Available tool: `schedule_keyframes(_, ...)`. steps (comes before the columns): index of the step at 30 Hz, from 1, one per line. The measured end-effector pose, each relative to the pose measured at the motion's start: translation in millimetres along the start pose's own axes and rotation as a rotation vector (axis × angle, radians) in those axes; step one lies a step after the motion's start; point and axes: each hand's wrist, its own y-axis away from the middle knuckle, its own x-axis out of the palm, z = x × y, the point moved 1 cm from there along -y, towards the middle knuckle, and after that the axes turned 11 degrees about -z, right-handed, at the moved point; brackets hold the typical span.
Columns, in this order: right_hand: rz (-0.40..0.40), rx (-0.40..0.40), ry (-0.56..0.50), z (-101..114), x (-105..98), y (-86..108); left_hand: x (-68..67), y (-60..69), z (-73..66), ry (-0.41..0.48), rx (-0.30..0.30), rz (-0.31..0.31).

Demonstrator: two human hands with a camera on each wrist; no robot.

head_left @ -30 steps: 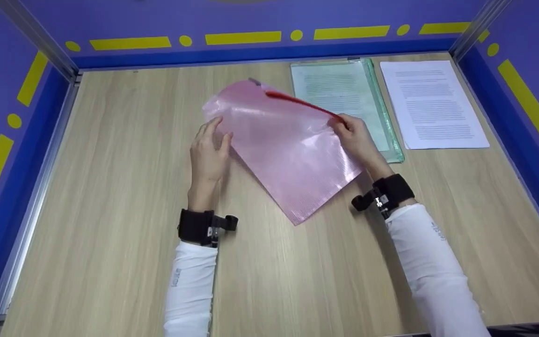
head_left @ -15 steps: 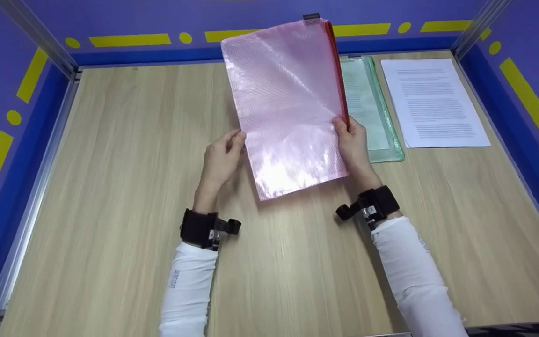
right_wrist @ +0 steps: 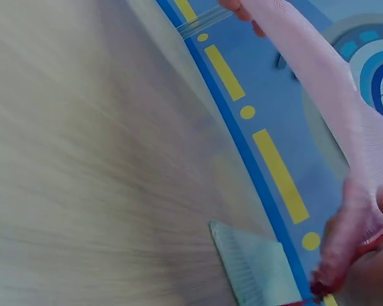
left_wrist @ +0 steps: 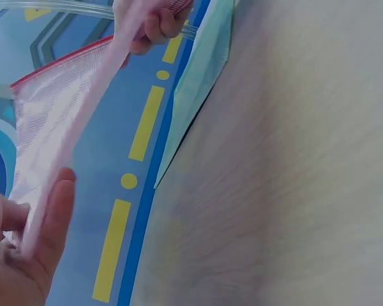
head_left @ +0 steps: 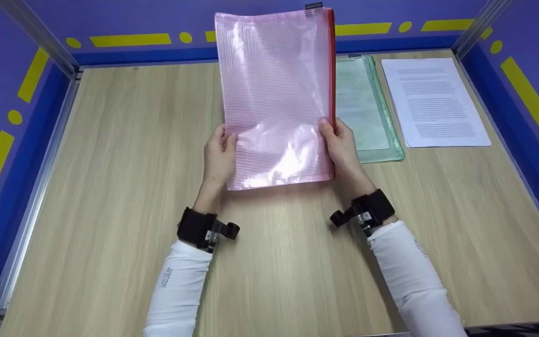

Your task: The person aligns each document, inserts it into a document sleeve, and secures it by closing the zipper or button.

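A pink mesh zipper pouch (head_left: 274,84) is held up above the table, its red zipper edge (head_left: 331,70) on the right and a dark tab (head_left: 314,6) at its top corner. My left hand (head_left: 220,157) grips the pouch's left edge low down, thumb on the near face. On the zipper side, my right hand (head_left: 343,142) pinches the edge between thumb and fingers. Both wrist views show the pouch edge-on, with the left hand (left_wrist: 35,239) and the right hand (right_wrist: 364,236) each around a side of it. Fingers behind the pouch are partly hidden.
A green zipper pouch (head_left: 393,145) with a printed sheet in it lies behind the right hand, partly covered by the pink pouch. Right of it lie white printed papers (head_left: 438,103). Blue walls (head_left: 148,56) bound the wooden table (head_left: 124,164) at the back and sides.
The pink pouch has been lifted off its slant and turned upright, zipper edge now on the right. My left hand, apart from it at first, has taken hold of its left edge.
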Motion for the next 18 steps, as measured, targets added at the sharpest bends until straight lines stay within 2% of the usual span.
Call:
schedule_keyframes(4, 0.168, 0.035, 0.034, 8.3, -1.8, 8.3, -9.8, -4.2, 0.2, 0.02, -0.015, -0.105)
schedule_keyframes(8, 0.267, 0.066, 0.074, 10.2, -4.9, 13.3, -15.3, -9.1, 5.7, 0.0, -0.025, -0.127)
schedule_keyframes(11, 0.299, 0.065, 0.113, 7.8, -4.2, 14.5, -17.3, -11.7, 13.8, -0.019, -0.04, -0.121)
schedule_keyframes(18, 0.317, 0.006, 0.25, 1.4, 3.9, 14.9, -22.1, -12.7, 32.6, -0.092, -0.051, -0.091)
